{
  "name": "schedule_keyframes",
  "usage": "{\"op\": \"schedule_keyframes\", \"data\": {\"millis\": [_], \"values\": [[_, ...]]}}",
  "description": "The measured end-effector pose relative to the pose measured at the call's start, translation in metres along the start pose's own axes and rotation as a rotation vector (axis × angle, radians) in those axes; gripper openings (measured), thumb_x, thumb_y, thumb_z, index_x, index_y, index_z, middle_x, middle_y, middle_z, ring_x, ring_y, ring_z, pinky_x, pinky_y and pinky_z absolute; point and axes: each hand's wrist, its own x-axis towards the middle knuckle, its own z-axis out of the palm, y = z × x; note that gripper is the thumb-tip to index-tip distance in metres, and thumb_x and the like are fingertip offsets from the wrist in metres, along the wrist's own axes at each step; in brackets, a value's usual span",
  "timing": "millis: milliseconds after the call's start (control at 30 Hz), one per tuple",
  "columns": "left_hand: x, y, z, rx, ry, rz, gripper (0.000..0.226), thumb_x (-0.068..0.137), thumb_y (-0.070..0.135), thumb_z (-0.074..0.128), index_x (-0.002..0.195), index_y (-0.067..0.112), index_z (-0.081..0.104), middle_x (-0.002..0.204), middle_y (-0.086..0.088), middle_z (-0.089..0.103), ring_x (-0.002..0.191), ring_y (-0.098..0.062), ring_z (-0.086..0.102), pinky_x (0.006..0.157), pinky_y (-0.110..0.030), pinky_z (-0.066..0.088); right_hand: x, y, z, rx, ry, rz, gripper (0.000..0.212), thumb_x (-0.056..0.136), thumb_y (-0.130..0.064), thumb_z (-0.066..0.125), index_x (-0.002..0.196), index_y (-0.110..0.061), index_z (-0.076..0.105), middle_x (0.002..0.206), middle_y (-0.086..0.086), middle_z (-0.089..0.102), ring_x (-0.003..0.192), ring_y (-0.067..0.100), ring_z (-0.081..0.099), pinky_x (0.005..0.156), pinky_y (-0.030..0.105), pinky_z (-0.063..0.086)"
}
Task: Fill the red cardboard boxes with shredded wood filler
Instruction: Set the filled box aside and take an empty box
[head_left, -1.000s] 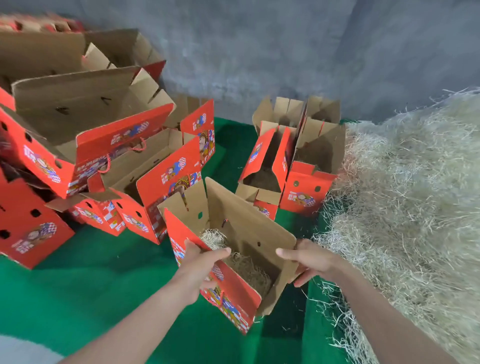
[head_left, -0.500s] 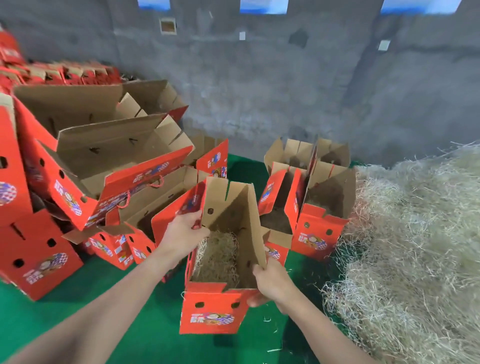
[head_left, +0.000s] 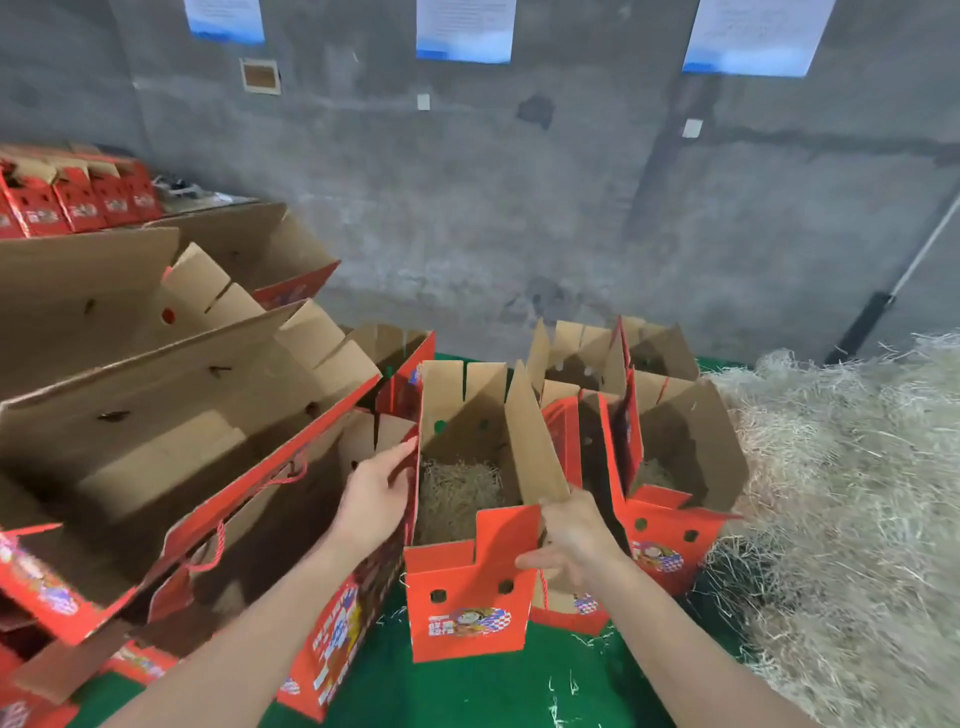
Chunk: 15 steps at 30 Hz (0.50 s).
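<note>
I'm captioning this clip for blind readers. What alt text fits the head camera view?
Two bare hands hold an open red cardboard box upright on a green floor, left hand on its left wall, right hand at its right front corner, shredded wood filler inside. More open red boxes stand around it, and a filler heap lies right.

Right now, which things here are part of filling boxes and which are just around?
In the job: held red box, filler inside, filler pile, left hand, right hand.
Just around: wall papers, white pole.
</note>
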Motion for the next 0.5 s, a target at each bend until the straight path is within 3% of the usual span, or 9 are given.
{"op": "schedule_keyframes", "data": {"millis": [100,167,233,300,367,433,500], "values": [[0.038,-0.016,0.002,-0.022,-0.034,0.037,0.042,0.092,-0.004,0.043,0.132,0.008,0.051,0.132,-0.004,0.055,0.126,-0.016,0.047,0.109,-0.027,0.032,0.035,-0.022,0.017,0.056,0.018,0.017,0.042,0.095,-0.014,0.046,0.136,-0.017,0.035,0.114,0.013,0.052,0.09,0.043,0.063,0.053,0.039,0.057],[0.059,-0.033,0.003,0.047,-0.061,0.009,0.046,0.092,0.002,0.047,0.137,0.013,0.045,0.138,-0.001,0.049,0.131,-0.015,0.041,0.11,-0.023,0.028,0.058,-0.032,0.025,0.048,0.046,0.012,0.044,0.095,-0.019,0.047,0.137,-0.017,0.035,0.109,0.01,0.054,0.095,0.04,0.062,0.064,0.043,0.058],[0.069,-0.056,0.003,0.305,-0.123,-0.06,0.058,0.09,0.016,0.056,0.144,0.017,0.033,0.148,0.0,0.035,0.137,-0.017,0.03,0.112,-0.028,0.023,0.076,-0.031,0.033,-0.187,0.241,-0.148,0.049,0.095,-0.029,0.046,0.14,-0.017,0.031,0.127,0.011,0.051,0.104,0.037,0.059,0.082,0.045,0.054],[0.074,-0.077,0.001,0.488,-0.259,-0.19,0.071,0.087,0.026,0.06,0.147,0.02,0.022,0.146,-0.002,0.038,0.133,-0.022,0.037,0.11,-0.036,0.032,0.083,-0.018,0.041,-0.477,0.43,-0.48,0.051,0.094,-0.038,0.044,0.139,-0.016,0.034,0.137,0.011,0.044,0.114,0.031,0.054,0.094,0.039,0.045],[0.078,-0.089,-0.001,0.455,-0.346,-0.294,0.067,0.087,0.021,0.06,0.144,0.02,0.026,0.128,-0.001,0.056,0.11,-0.019,0.057,0.091,-0.034,0.05,0.079,-0.005,0.051,-0.786,0.318,-0.686,0.059,0.09,-0.052,0.042,0.14,-0.023,0.031,0.149,0.005,0.023,0.111,0.023,0.055,0.089,0.032,0.043],[0.086,-0.095,-0.002,0.437,-0.367,-0.298,0.045,0.086,0.013,0.058,0.129,0.02,0.046,0.111,0.002,0.064,0.097,-0.016,0.063,0.083,-0.03,0.053,0.078,0.006,0.062,-1.137,0.168,-0.652,0.07,0.084,-0.065,0.041,0.144,-0.037,0.016,0.154,0.0,-0.014,0.094,0.023,0.062,0.079,0.03,0.047],[0.093,-0.097,-0.001,0.423,-0.375,-0.283,0.021,0.084,0.01,0.056,0.101,0.021,0.057,0.091,0.006,0.065,0.085,-0.014,0.064,0.078,-0.03,0.054,0.085,0.015,0.071,-1.362,0.129,-0.64,0.078,0.084,-0.052,0.055,0.142,-0.044,0.003,0.144,0.007,-0.04,0.076,0.025,0.063,0.068,0.031,0.05]]}}
